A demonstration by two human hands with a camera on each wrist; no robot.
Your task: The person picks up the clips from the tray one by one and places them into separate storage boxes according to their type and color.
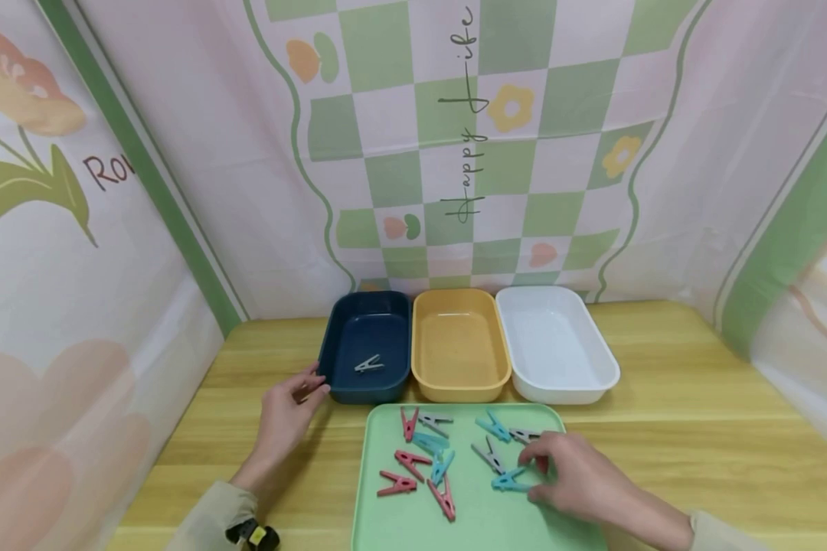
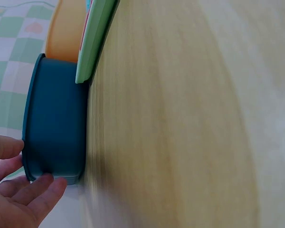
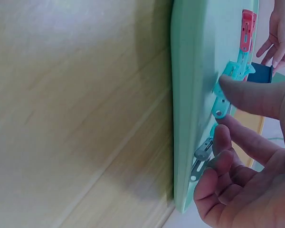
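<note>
My left hand [image 1: 292,409] touches the front left corner of the dark blue box [image 1: 368,394], its fingers fairly straight. The left wrist view shows the thumb by the box's rim and the other fingers [image 2: 40,190] along its side. One grey clothespin [image 1: 368,364] lies inside the box. On the green tray [image 1: 400,528], my right hand [image 1: 579,474] pinches the handle ends of a light blue clothespin [image 1: 508,480] between thumb and index finger. That clothespin [image 3: 220,107] rests on the tray. Grey clothespins [image 1: 489,457] [image 1: 524,435] and another light blue one [image 1: 494,425] lie close by.
A yellow box [image 1: 460,390] and a white box [image 1: 558,394] stand right of the blue one, side by side behind the tray. Pink clothespins [image 1: 397,484] lie on the tray's left among blue and grey ones. A printed curtain [image 1: 455,184] hangs behind the wooden table [image 1: 689,413].
</note>
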